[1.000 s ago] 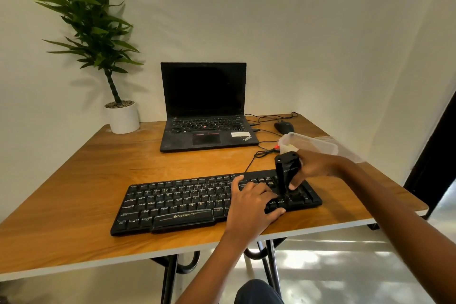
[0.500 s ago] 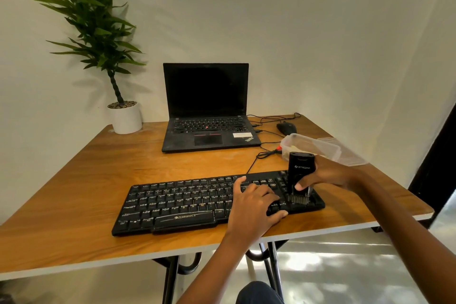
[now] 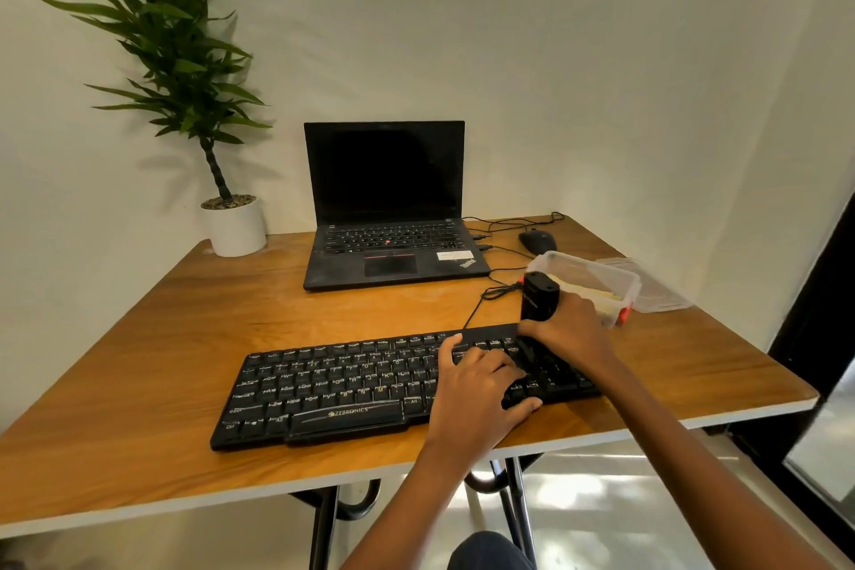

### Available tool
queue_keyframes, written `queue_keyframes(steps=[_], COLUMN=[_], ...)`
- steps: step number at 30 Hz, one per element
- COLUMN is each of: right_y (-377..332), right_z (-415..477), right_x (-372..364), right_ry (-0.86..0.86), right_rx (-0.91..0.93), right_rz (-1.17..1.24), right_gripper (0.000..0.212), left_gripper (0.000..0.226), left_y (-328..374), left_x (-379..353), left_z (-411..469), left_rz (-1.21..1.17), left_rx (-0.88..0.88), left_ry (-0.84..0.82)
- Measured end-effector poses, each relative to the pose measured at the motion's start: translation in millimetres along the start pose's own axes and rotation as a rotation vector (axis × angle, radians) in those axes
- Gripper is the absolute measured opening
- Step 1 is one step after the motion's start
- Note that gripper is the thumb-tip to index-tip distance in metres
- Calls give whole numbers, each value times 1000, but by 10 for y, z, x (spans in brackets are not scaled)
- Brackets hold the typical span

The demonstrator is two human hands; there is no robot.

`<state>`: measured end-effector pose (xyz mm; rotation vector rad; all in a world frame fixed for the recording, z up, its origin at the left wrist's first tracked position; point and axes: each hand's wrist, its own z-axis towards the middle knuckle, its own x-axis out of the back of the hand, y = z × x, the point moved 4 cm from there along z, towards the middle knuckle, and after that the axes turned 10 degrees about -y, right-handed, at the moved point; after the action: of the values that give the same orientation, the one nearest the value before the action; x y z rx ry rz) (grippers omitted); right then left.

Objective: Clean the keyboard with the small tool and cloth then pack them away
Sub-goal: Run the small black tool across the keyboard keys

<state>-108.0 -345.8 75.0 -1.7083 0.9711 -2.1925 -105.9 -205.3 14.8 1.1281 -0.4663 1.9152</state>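
A black keyboard (image 3: pixel 342 389) lies near the front edge of the wooden table (image 3: pixel 139 352). My left hand (image 3: pixel 476 389) rests flat on the keys right of centre, fingers spread. My right hand (image 3: pixel 571 331) grips a small black brush tool (image 3: pixel 538 296), held upright over the keyboard's far right keys; its lower end is hidden behind my fingers. A clear plastic box (image 3: pixel 597 280) with something pale yellow inside, possibly the cloth, stands just behind my right hand.
An open black laptop (image 3: pixel 388 218) sits at the back centre with a mouse (image 3: pixel 536 241) and cables to its right. The box's clear lid (image 3: pixel 657 289) lies by the right edge. A potted plant (image 3: pixel 233 224) stands at the back left corner.
My right hand has carried the tool from the keyboard's lower right keys back up towards its far edge. The left hand has stayed on the keys.
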Motion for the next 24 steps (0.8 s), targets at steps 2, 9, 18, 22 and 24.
queue_keyframes(steps=[2,9,18,22,24], right_y=[78,133,-1,137,197], right_z=[-131,-160,18,-276,-412], right_x=[21,54,-29,115,219], right_ry=[-77,-49,118,-139,-237], right_rx=[-20,-56,-21,-69,-105], right_rz=[-24,21,210,182,220], right_gripper=[23,26,22,30,38], left_gripper=[45,45,43,45,45], left_y=[2,13,8,9,6], left_x=[1,17,11,5,7], left_z=[1,-4,-6,-1,4], left_rz=[11,0,1,14,21], left_rx=[2,0,0,-1,-1], left_ry=[-3,-12,-21,-12,-20])
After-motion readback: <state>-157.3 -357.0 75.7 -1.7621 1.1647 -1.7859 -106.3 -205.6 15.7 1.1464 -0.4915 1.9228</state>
